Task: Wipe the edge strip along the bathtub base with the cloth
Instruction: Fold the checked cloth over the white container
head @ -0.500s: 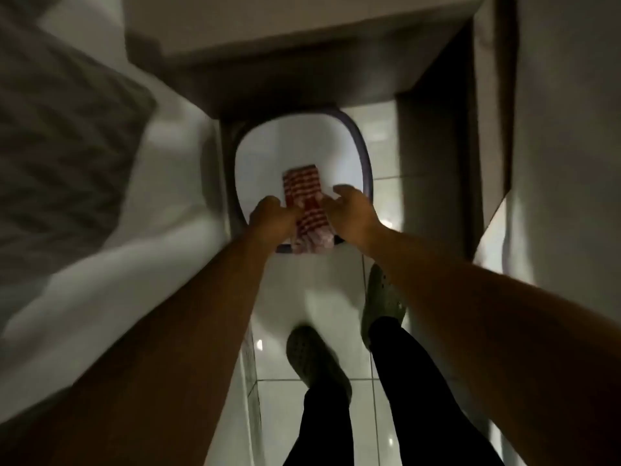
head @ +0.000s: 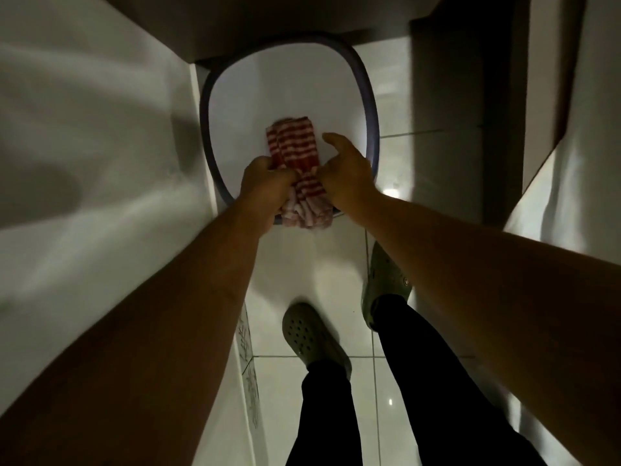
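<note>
A red-and-white striped cloth [head: 295, 153] is bunched lengthwise over a white basin with a blue rim [head: 371, 105] on the floor. My left hand [head: 265, 183] grips the cloth from the left. My right hand [head: 346, 169] grips it from the right, with the thumb raised. The cloth's near end [head: 307, 215] hangs over the basin's front rim. The white bathtub side [head: 100, 163] runs along the left. Its base strip [head: 248, 358] meets the floor tiles beside my left foot.
My two feet in green clogs [head: 312, 334] stand on glossy white floor tiles [head: 336, 264] behind the basin. A dark cabinet or wall [head: 470, 95] rises at the right, and a pale ledge [head: 268, 21] overhangs the basin's far side.
The view has drawn closer to the basin. Both hands have squeezed the cloth tighter between them, bunching it into a narrower roll.
</note>
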